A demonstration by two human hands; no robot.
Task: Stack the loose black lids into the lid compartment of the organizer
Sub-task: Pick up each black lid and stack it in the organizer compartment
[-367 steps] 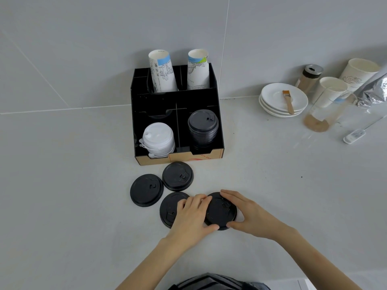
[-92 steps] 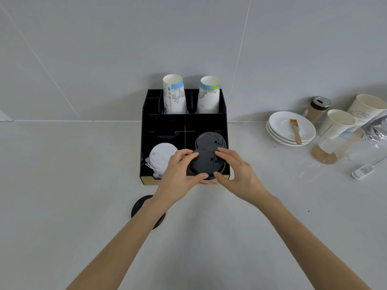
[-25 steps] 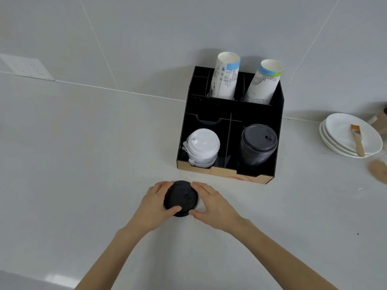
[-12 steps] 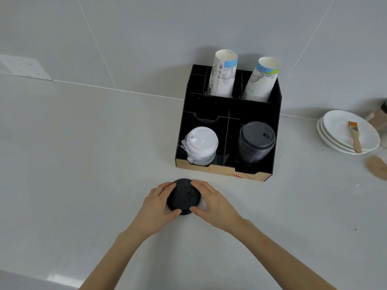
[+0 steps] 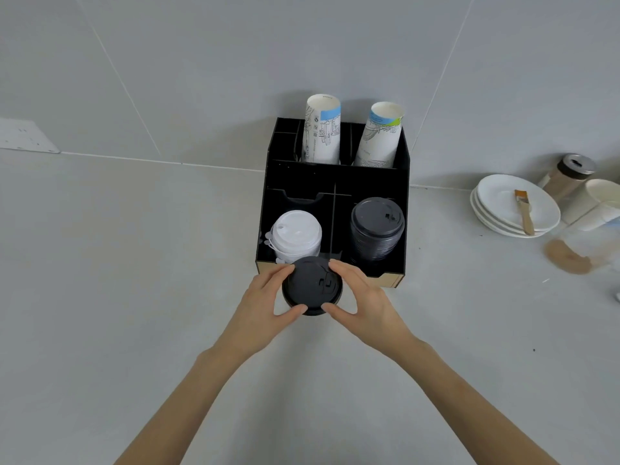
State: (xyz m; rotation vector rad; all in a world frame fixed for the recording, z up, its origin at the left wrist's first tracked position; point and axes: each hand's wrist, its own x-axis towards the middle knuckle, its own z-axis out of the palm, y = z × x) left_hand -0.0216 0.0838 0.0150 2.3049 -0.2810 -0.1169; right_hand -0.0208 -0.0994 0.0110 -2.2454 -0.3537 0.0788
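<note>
We work on a pale grey counter [image 5: 134, 280] that meets a wall of large grey tiles [image 5: 235, 62], with plenty of bare surface to our left and in front. Against the counter's back edge stands the black organizer [image 5: 335, 182], two paper cups [image 5: 322, 129] upright in its rear slots, a pile of white lids [image 5: 297, 234] in its front left compartment and the black lid stack [image 5: 377, 229] in its front right one. Toward the counter's right edge sit white plates [image 5: 503, 213] with a small brush [image 5: 524, 211] across them, a shaker jar [image 5: 567, 176] and more cups. Just before the organizer's front left corner we hold the loose black lid [image 5: 312, 285], our left hand [image 5: 265, 307] and right hand [image 5: 362, 303] each with thumb and fingers clamped on its rim from opposite sides. We judge it a thin moulded plastic piece, very light, slightly flexible and smooth, so the rim is the place to grip, gently and evenly, keeping it level to seat on the stack.
</note>
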